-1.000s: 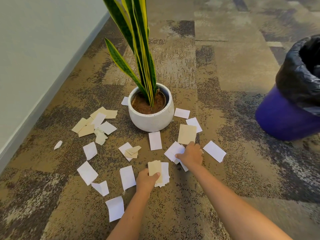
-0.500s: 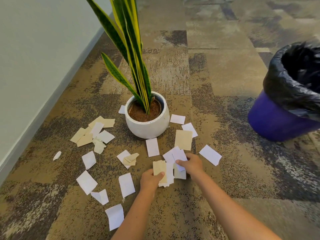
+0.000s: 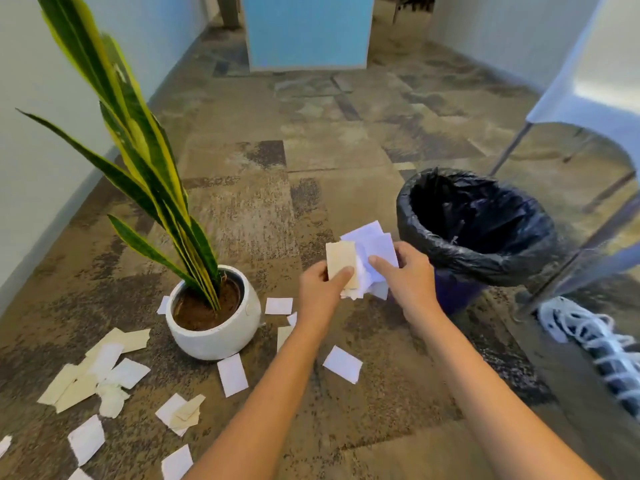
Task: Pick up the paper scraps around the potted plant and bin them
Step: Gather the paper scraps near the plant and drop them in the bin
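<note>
A snake plant grows in a white round pot (image 3: pixel 221 336) left of centre on the carpet. Several white and tan paper scraps (image 3: pixel 104 374) lie around the pot, mostly to its left and front. My left hand (image 3: pixel 320 294) and my right hand (image 3: pixel 407 282) are raised above the floor, both gripping one bundle of gathered scraps (image 3: pixel 362 258), tan pieces on the left and white ones on the right. The bundle hangs just left of the blue bin (image 3: pixel 450 296), whose black liner (image 3: pixel 485 258) is open at the top.
A white wall runs along the left. A chair with grey metal legs (image 3: pixel 540 292) stands to the right of the bin, and a white knotted cord bundle (image 3: pixel 595 344) lies beneath it. A blue panel (image 3: pixel 308 32) stands at the far end of the carpet.
Both hands have lifted off the floor with the gathered scraps and moved up and right toward the bin. The view has tilted up, showing more of the room.
</note>
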Demonstrator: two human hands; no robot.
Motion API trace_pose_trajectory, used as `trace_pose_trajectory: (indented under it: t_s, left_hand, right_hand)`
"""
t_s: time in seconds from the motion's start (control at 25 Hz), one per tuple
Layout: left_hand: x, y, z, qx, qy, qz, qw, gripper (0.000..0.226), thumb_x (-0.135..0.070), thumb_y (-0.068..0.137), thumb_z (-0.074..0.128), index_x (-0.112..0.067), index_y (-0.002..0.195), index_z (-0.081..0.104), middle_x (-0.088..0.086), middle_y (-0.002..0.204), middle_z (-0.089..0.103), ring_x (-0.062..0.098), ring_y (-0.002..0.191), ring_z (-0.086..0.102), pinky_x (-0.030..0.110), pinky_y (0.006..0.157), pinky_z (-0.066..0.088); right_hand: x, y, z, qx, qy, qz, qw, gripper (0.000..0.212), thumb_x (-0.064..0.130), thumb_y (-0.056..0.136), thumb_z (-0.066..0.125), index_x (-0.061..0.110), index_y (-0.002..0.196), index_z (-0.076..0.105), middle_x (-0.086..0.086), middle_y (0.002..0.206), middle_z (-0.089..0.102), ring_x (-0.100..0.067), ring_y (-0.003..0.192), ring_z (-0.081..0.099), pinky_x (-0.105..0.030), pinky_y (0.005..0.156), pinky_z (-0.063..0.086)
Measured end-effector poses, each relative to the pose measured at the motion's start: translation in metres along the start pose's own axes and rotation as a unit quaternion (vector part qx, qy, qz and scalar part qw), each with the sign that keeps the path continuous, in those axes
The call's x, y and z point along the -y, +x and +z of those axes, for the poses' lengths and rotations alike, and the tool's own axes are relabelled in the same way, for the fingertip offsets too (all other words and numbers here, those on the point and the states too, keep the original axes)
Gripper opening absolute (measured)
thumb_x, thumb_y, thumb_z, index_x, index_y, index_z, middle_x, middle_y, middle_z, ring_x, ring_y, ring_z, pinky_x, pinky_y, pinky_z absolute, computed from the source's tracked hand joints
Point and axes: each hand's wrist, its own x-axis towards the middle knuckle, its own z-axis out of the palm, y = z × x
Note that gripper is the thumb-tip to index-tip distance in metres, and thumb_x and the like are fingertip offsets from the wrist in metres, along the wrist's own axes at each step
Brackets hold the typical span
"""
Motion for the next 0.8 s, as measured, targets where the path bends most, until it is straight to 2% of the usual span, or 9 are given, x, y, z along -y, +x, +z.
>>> trace_pose_trajectory:
  t_s: [0.16, 0.24, 0.32, 0.4, 0.48, 0.56, 0.64, 0.72, 0.8]
  left_hand:
    - [-0.085, 0.026, 0.078, 0.034, 0.09, 0.133, 0.986, 0.019, -0.022, 0.083, 0.069, -0.008, 0.094, 0.071, 0.005, 0.083, 0.07, 0.017, 0.072, 0.061, 0.026, 0.054, 0.04]
    - [-0.108, 0.037, 0.114, 0.05, 0.157, 0.165, 0.972, 0.021, -0.024, 0.082, 0.069, -0.006, 0.093, 0.071, 0.01, 0.088, 0.073, 0.017, 0.073, 0.057, 0.024, 0.054, 0.028]
    - [-0.112, 0.049, 0.143, 0.071, 0.195, 0.153, 0.966, 0.024, -0.025, 0.082, 0.068, -0.006, 0.096, 0.071, 0.013, 0.096, 0.073, 0.024, 0.083, 0.063, 0.024, 0.058, 0.031]
    - [-0.108, 0.062, 0.163, 0.082, 0.191, 0.117, 0.971, 0.022, -0.02, 0.082, 0.067, -0.007, 0.099, 0.071, 0.015, 0.099, 0.073, 0.028, 0.093, 0.067, 0.026, 0.068, 0.045]
    - [-0.104, 0.073, 0.177, 0.103, 0.149, 0.067, 0.981, 0.026, -0.008, 0.08, 0.063, -0.006, 0.106, 0.068, 0.019, 0.103, 0.072, 0.033, 0.099, 0.068, 0.039, 0.083, 0.056]
    - [-0.098, 0.076, 0.184, 0.154, 0.095, 0.011, 0.983, 0.05, -0.002, 0.082, 0.062, -0.002, 0.131, 0.052, 0.024, 0.126, 0.06, 0.036, 0.116, 0.059, 0.049, 0.093, 0.052]
    - [-0.093, 0.069, 0.187, 0.197, 0.08, -0.006, 0.977, 0.068, -0.007, 0.086, 0.063, -0.003, 0.146, 0.031, 0.019, 0.146, 0.042, 0.032, 0.128, 0.049, 0.047, 0.101, 0.047]
    - [-0.085, 0.067, 0.185, 0.204, 0.094, 0.003, 0.974, 0.069, -0.011, 0.088, 0.062, -0.006, 0.147, 0.028, 0.015, 0.15, 0.038, 0.028, 0.132, 0.045, 0.045, 0.105, 0.045]
    - [-0.08, 0.066, 0.176, 0.19, 0.08, 0.003, 0.979, 0.058, -0.01, 0.089, 0.06, -0.005, 0.143, 0.038, 0.014, 0.14, 0.049, 0.025, 0.123, 0.053, 0.042, 0.102, 0.048]
  right_hand:
    - [0.029, 0.061, -0.083, -0.108, -0.032, -0.024, 0.993, 0.017, 0.022, 0.079, 0.071, 0.006, 0.086, 0.068, -0.009, 0.081, 0.069, -0.027, 0.073, 0.06, -0.039, 0.063, 0.048]
    - [0.026, 0.084, -0.117, -0.141, -0.077, -0.013, 0.987, 0.025, 0.022, 0.077, 0.073, -0.001, 0.087, 0.069, -0.017, 0.084, 0.07, -0.035, 0.076, 0.062, -0.043, 0.068, 0.049]
    - [0.016, 0.099, -0.142, -0.154, -0.113, 0.009, 0.982, 0.026, 0.021, 0.078, 0.073, -0.003, 0.083, 0.068, -0.018, 0.078, 0.067, -0.032, 0.069, 0.056, -0.037, 0.061, 0.042]
    - [0.005, 0.107, -0.159, -0.157, -0.145, 0.032, 0.976, 0.024, 0.02, 0.08, 0.071, -0.004, 0.084, 0.067, -0.018, 0.078, 0.065, -0.028, 0.07, 0.054, -0.033, 0.06, 0.036]
    - [-0.007, 0.114, -0.17, -0.147, -0.173, 0.048, 0.973, 0.025, 0.018, 0.083, 0.068, -0.006, 0.089, 0.065, -0.023, 0.088, 0.067, -0.033, 0.077, 0.058, -0.033, 0.061, 0.038]
    - [-0.013, 0.119, -0.173, -0.124, -0.154, 0.078, 0.977, 0.028, 0.016, 0.085, 0.066, -0.006, 0.101, 0.064, -0.025, 0.102, 0.067, -0.038, 0.093, 0.062, -0.044, 0.075, 0.052]
    - [-0.014, 0.122, -0.17, -0.102, -0.109, 0.105, 0.983, 0.037, 0.016, 0.085, 0.068, -0.003, 0.115, 0.06, -0.021, 0.117, 0.064, -0.036, 0.107, 0.06, -0.05, 0.092, 0.05]
    - [-0.012, 0.123, -0.164, -0.092, -0.065, 0.118, 0.987, 0.049, 0.015, 0.085, 0.07, -0.003, 0.127, 0.054, -0.019, 0.125, 0.06, -0.033, 0.116, 0.057, -0.047, 0.1, 0.047]
    - [-0.012, 0.121, -0.16, -0.094, -0.034, 0.123, 0.987, 0.046, 0.013, 0.085, 0.07, -0.001, 0.126, 0.055, -0.018, 0.126, 0.06, -0.031, 0.115, 0.057, -0.044, 0.101, 0.047]
